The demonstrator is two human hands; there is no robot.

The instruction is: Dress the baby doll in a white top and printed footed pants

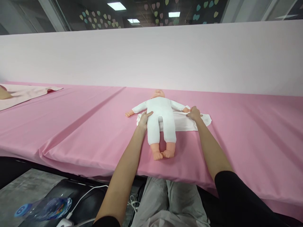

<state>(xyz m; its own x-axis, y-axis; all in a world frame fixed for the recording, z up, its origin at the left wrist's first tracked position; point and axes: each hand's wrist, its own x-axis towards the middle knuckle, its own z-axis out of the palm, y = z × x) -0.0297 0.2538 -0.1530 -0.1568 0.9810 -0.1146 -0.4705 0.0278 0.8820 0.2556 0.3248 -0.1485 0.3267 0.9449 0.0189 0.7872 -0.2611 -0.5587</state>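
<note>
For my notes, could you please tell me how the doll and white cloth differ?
The doll has a head and limbs; the white cloth lies in a strip. The doll lies uppermost; the cloth runs partly beneath it. The doll has peach feet; the cloth looks plain white. Both rest on pink fabric.

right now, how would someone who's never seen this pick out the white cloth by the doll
On the long pink-covered table, find the baby doll with a white, rounded body. A thin white cloth lies partly beneath it, reaching out past the right hand. Unlike the doll's body, it is flat and limbless.
</note>
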